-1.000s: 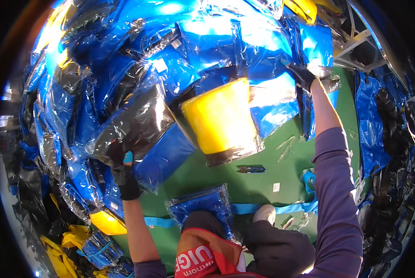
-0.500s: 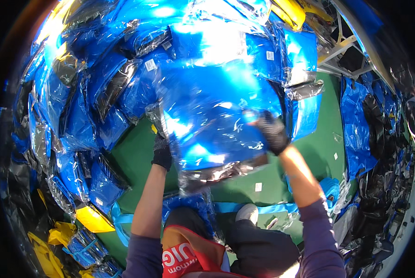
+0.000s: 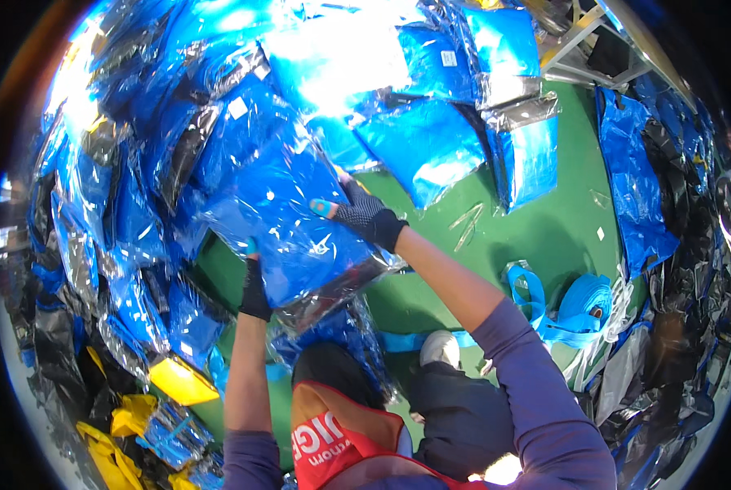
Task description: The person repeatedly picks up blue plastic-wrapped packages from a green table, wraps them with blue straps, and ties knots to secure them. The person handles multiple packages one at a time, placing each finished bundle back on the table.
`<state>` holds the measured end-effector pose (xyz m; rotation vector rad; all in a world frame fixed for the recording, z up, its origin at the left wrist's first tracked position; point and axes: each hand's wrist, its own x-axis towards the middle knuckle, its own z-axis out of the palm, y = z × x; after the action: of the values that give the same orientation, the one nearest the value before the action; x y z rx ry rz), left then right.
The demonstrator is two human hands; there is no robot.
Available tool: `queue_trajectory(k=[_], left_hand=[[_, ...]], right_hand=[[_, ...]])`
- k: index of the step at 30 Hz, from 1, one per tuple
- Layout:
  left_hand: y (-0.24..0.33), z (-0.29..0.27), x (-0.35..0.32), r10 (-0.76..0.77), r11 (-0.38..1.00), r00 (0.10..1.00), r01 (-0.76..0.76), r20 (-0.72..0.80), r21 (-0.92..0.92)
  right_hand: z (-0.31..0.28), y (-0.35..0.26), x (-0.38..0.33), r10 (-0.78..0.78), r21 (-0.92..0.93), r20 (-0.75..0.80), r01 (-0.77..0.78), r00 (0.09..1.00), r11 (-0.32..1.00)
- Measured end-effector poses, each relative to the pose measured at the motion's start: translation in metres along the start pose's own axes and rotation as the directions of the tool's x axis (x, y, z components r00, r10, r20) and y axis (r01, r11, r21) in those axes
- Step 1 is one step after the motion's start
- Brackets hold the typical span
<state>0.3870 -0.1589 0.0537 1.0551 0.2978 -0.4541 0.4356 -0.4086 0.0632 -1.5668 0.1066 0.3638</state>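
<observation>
Between my hands is a flat blue package (image 3: 288, 216) in clear plastic with a dark strip along its near edge, tilted over the pile. My left hand (image 3: 255, 287), in a dark glove, is closed on its near left side, the blue-tipped thumb on top. On the right edge, my right hand (image 3: 369, 216) grips it in a dark dotted glove, with the thumb over the plastic. The fingers beneath are hidden. Just beyond my right hand, another blue package (image 3: 427, 151) lies on the green surface (image 3: 472, 245).
Many wrapped blue packages (image 3: 129, 192) heap up at left and far side. A light blue strap roll (image 3: 584, 304) lies at right with its band stretching left. A yellow package (image 3: 184, 380) is at lower left, a white metal frame (image 3: 590, 49) at far right. Dark plastic (image 3: 676, 351) piles along the right.
Both hands and the held package have moved left, and the package has turned. My right hand has shifted farthest. The blue package on the green surface beyond it has come into view.
</observation>
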Motion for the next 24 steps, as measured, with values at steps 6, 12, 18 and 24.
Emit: queue_trajectory(k=[6,12,18,24], left_hand=[[0.06,-0.022,-0.074,0.0,0.99,0.953,0.043,-0.304,0.136],[0.009,-0.067,-0.214,-0.146,0.976,0.923,0.192,-0.356,0.099],[-0.082,-0.131,-0.324,-0.418,0.889,0.739,0.452,-0.528,-0.072],[-0.132,-0.12,-0.3,-0.151,0.006,0.942,0.306,-0.301,0.952]], right_hand=[[0.03,-0.022,-0.034,-0.19,0.215,-0.016,0.189,0.982,0.958],[0.078,-0.003,-0.16,-0.087,-0.148,0.03,0.09,0.996,0.985],[0.102,0.061,-0.268,0.162,-0.132,0.003,-0.16,0.987,0.978],[0.103,0.126,-0.282,0.167,-0.187,0.066,-0.152,0.984,0.97]])
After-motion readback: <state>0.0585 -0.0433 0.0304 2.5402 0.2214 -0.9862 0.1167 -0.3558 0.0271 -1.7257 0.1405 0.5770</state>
